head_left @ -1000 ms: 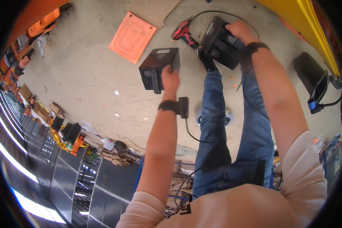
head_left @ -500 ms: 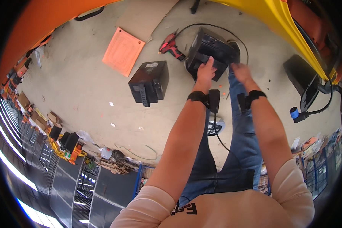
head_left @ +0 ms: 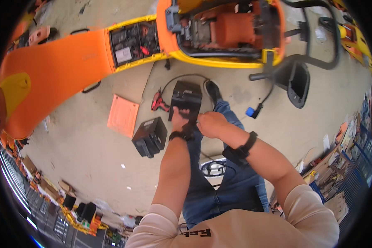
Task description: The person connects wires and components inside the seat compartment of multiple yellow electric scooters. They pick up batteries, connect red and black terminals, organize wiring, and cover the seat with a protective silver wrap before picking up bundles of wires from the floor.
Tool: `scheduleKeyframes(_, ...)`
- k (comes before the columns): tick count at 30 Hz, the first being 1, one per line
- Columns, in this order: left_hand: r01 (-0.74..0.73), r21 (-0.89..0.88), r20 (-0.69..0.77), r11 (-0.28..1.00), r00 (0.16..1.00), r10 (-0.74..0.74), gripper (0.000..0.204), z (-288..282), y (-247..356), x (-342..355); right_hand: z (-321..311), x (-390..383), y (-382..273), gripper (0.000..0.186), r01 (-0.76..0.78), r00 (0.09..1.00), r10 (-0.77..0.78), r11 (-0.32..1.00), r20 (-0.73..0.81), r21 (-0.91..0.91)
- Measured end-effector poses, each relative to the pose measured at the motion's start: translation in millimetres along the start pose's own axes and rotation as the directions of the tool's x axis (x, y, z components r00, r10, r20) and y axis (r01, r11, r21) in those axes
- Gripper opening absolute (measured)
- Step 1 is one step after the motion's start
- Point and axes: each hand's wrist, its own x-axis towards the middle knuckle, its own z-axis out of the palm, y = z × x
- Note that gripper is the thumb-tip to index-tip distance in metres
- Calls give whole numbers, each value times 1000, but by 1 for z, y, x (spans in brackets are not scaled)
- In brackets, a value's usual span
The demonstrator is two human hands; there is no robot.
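Workshop: concrete floor (head_left: 82, 157), opened orange machine (head_left: 219, 33).

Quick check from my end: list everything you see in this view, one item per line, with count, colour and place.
Black box in hand: 1, black, held over the floor at the middle, both hands on its near edge.
Second black box: 1, black, on the floor left of the hands.
Power drill: 1, red and black, on the floor left of the held box.
Flat panel: 1, orange, on the floor further left.
Large machine: 1, orange and yellow, open compartments, across the top.
Black cable: 1, looping above the held box.
Blue plug: 1, at the right.
Shelving with clutter: lower left.
Left hand: 1, black wristband, gripping the box.
Right hand: 1, black wristband, at the box edge.
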Motion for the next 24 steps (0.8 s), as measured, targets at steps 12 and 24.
scheduleKeyframes(12,-219,811,145,542,973,177,34,26,66,-226,-107,-119,56,23,116,975,-220,605,-25,-788)
scheduleKeyframes(24,-198,953,151,228,966,210,30,102,121,-404,-159,-126,38,32,581,636,-704,706,-316,-406)
